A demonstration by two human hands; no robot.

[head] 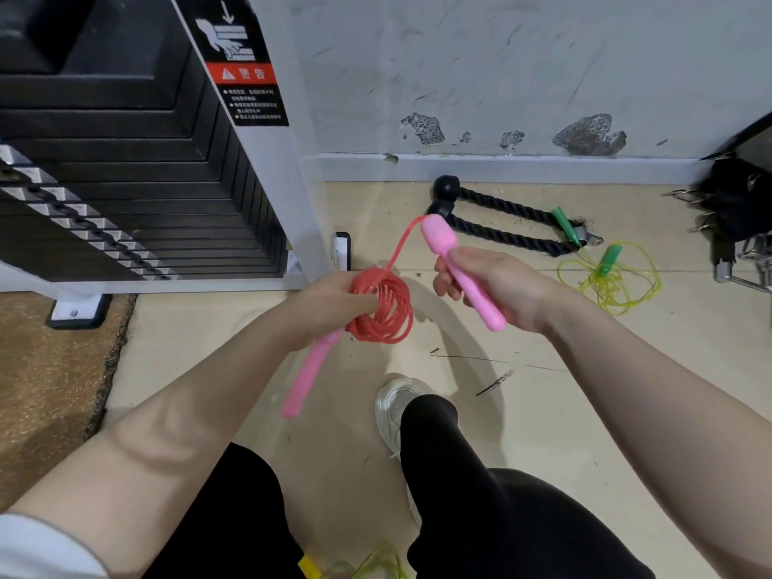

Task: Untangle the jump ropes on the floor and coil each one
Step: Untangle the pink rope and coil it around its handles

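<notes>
jump ropes: 3 (one barely in view) | pink handles [461, 271]: 2 | green handles [566, 225]: 2 | hands: 2

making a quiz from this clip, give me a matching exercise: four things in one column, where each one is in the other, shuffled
Things
1. red coil
2. pink handle
3. yellow rope
4. black rope

Places
A. loose on the floor, right
B. gripped in the left hand
C. by the wall, on the floor
D. held in the right hand

Pairs: 1-B, 2-D, 3-A, 4-C
</notes>
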